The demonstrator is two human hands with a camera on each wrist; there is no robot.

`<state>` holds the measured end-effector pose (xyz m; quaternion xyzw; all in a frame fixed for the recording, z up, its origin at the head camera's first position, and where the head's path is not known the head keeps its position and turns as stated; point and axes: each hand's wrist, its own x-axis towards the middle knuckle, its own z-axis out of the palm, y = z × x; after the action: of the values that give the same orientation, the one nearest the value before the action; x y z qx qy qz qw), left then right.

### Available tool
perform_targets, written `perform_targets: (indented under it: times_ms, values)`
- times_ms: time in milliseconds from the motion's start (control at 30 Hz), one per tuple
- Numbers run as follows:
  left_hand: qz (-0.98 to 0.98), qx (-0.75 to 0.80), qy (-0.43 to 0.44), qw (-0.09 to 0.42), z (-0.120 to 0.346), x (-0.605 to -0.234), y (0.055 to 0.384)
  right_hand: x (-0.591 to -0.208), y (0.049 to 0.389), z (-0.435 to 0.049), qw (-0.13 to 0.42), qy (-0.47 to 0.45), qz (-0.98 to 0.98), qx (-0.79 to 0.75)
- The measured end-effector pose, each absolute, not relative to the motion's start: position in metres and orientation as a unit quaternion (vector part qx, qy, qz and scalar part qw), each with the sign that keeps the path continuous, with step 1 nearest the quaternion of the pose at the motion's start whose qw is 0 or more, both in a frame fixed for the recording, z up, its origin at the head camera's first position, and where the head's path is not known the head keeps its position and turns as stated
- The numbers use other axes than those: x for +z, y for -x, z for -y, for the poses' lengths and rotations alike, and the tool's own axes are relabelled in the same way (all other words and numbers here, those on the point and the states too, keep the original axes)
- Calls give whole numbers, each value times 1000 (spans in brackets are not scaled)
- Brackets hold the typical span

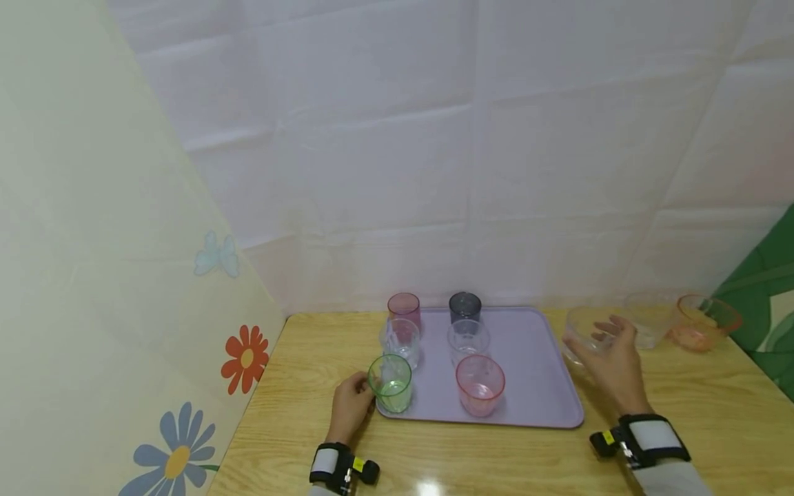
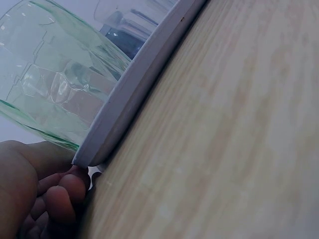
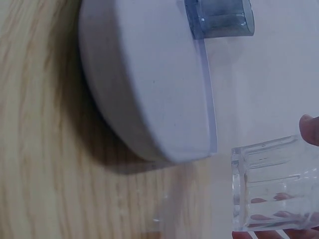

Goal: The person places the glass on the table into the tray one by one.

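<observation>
My left hand pinches the near-left corner of a lilac tray, thumb above the rim and curled fingers below it. Right beside the thumb stands a green-tinted glass. Off the tray's right end, my right hand holds a clear ribbed glass round its side, with the thumb on one side and the other fingers seen through the wall. In two columns on the tray's left half stand a dark red glass, a dark grey glass, two clear glasses and a pink glass.
To the right of my right hand, a clear glass vessel and an orange-rimmed bowl stand on the wooden table. A white sheet hangs along the back edge; a flower-printed wall borders the left side.
</observation>
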<state>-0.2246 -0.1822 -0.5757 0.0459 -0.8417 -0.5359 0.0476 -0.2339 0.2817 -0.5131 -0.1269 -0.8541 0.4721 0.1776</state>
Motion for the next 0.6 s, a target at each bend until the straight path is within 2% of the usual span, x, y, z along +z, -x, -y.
perform_targets:
  times_ms: [600]
  values:
    - [844, -532, -45, 49, 182, -576, 225, -512, 241, -269, 162, 102, 850, 490]
